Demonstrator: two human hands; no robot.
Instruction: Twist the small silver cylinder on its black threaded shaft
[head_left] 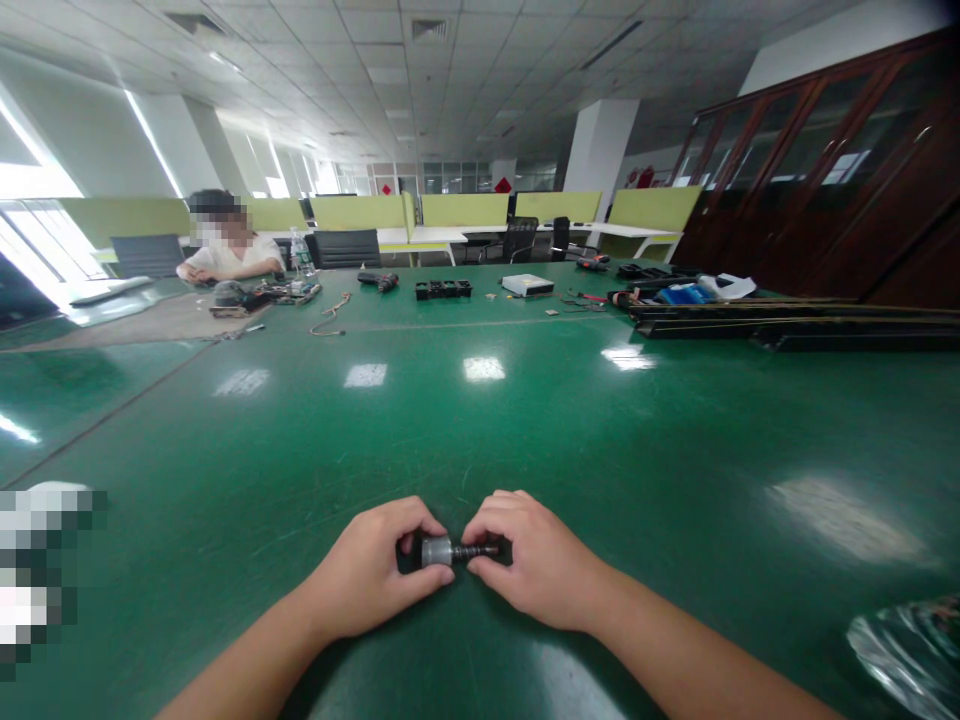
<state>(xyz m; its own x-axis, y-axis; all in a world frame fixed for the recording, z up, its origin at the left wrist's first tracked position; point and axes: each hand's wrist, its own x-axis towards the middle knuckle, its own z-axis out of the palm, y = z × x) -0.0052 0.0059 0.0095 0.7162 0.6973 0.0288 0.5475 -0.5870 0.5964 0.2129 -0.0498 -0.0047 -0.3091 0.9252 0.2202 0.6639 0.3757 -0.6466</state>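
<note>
A small part with a grey cylinder (pixel 437 551) and a thin dark ribbed shaft (pixel 471 551) lies sideways low over the green table (pixel 480 440), near the front centre. Around the grey cylinder, from the left, curve the thumb and fingers of my left hand (pixel 382 565). My right hand (pixel 529 560) pinches the shaft from the right, its thumb below and fingers above. The shaft's far right end is partly hidden within my right hand.
Clear plastic (pixel 911 650) sits at the lower right. Long black bars (pixel 697 322) lie at the back right. Across the back are a black tray (pixel 443 289), a white box (pixel 527 286) and a power drill (pixel 378 281). A person (pixel 229 250) sits at the back left.
</note>
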